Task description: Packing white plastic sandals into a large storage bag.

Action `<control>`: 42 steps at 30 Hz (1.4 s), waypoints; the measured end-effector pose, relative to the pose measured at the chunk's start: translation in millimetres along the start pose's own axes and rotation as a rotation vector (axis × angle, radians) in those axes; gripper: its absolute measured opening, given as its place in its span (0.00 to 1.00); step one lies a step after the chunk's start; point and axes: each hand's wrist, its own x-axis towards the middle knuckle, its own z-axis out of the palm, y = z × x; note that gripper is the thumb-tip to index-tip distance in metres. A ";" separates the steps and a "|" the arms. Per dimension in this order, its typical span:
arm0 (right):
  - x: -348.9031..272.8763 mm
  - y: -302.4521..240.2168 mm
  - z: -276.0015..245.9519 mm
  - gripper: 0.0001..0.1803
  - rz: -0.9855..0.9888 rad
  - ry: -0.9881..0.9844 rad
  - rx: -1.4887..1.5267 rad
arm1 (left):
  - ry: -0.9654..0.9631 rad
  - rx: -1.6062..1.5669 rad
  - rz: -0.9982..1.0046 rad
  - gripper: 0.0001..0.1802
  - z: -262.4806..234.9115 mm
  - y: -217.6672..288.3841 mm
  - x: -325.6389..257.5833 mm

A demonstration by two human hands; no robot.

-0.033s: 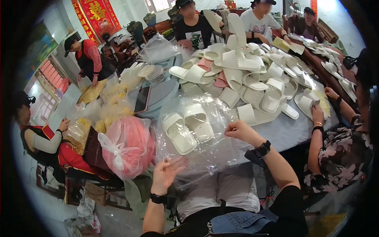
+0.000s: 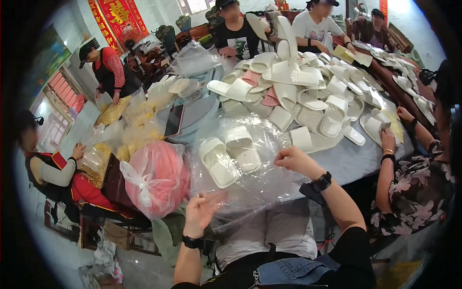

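A pair of white slippers (image 2: pixel 219 163) lies side by side in a clear plastic bag (image 2: pixel 276 185) on the table in front of me. At the bag's right edge my right hand (image 2: pixel 298 161) pinches the film between thumb and fingers. My left hand (image 2: pixel 203 209) is at the near left edge, its fingers closed on the film and partly seen through it. Beyond the bag rises a big heap of loose white slippers (image 2: pixel 332 115), with a few pink slippers (image 2: pixel 270 97) among them.
Left of the bag sits a knotted plastic bag of pink contents (image 2: pixel 156 180). A phone (image 2: pixel 174 120) lies on a grey round lid (image 2: pixel 199 115), near bags of yellow pieces (image 2: pixel 139 139). Co-workers sit or stand around; one co-worker's hand (image 2: pixel 388 139) touches a slipper at right.
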 end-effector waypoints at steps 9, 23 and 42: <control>-4.4 -20.9 -4.0 0.10 0.184 -0.202 0.306 | -0.028 0.179 -0.085 0.13 -16.4 -14.0 -0.1; 15.2 17.9 44.0 0.06 -0.413 0.150 0.232 | 0.398 0.703 0.575 0.09 10.4 3.9 3.0; -13.3 4.0 69.3 0.41 0.108 0.117 0.454 | 0.441 0.524 0.441 0.07 -18.1 -31.9 -52.5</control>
